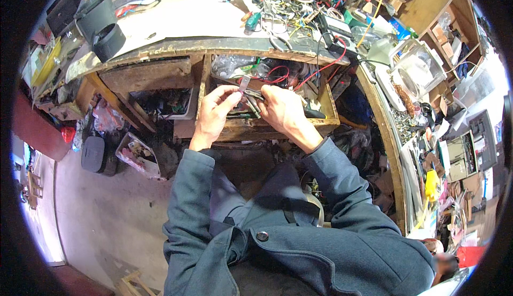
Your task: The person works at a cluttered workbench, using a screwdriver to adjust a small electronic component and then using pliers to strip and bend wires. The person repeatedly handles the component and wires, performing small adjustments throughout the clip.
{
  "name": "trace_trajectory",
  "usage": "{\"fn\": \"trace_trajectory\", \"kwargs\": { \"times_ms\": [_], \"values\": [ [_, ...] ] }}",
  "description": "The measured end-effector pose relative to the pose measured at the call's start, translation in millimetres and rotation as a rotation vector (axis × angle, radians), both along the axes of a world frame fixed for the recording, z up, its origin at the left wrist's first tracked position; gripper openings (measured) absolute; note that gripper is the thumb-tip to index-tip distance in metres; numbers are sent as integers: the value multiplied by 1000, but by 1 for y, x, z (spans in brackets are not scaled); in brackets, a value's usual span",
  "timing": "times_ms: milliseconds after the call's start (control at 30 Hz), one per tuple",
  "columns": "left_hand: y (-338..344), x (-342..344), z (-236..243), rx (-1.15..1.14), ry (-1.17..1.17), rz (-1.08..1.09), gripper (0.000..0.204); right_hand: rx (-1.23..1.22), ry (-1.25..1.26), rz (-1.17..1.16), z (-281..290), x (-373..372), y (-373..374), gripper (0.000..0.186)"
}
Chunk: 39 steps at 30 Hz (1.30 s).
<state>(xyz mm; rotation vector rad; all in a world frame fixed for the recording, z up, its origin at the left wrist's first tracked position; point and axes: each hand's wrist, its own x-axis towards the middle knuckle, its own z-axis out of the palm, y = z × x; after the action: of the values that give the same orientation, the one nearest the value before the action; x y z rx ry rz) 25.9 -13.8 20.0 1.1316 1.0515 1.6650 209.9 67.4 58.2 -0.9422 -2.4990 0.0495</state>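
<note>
The left hand (218, 109) pinches a small clear strip (243, 83) between thumb and fingers; the right hand (281, 109), just beside it, curls around a metal tool (256, 95), perhaps pliers. Whether tool and strip touch, I cannot tell. Good control probably calls for steady wrists, a firm pinch and light pressure. Under the hands is an open wooden drawer (235, 131) with red wire (280, 75); beyond them, a pale worktop (181, 20) bearing a green-handled screwdriver (253, 21); far right, wooden shelving (460, 2); behind left, grey floor (107, 216).

Bright light across a pale-topped wooden workbench (176, 26), grey floor (107, 210), wooden shelving (459, 2) at upper right
</note>
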Motion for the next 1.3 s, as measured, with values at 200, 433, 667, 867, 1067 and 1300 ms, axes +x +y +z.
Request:
{"fn": "trace_trajectory", "kwargs": {
  "times_ms": [200,433,667,867,1067,1300],
  "values": [
    [4,-4,-8,-27,54,-5,22,-20,17,6,-4,-2,5,23],
    [4,-3,-1,-31,-10,-61,21,-33,-55,16,-3,-3,6,19],
    [6,-5,-6,-32,-50,-31,21,-60,33,115,-8,0,6,20],
    [5,-3,-7,-3,19,9,21,-83,8,91,-7,-1,4,21],
    [2,-1,-2,6,20,13,20,-60,22,98,-7,-2,4,20],
    [4,-1,-6,33,41,38,19,-15,-24,26,3,-3,-3,21]
  ]
}}
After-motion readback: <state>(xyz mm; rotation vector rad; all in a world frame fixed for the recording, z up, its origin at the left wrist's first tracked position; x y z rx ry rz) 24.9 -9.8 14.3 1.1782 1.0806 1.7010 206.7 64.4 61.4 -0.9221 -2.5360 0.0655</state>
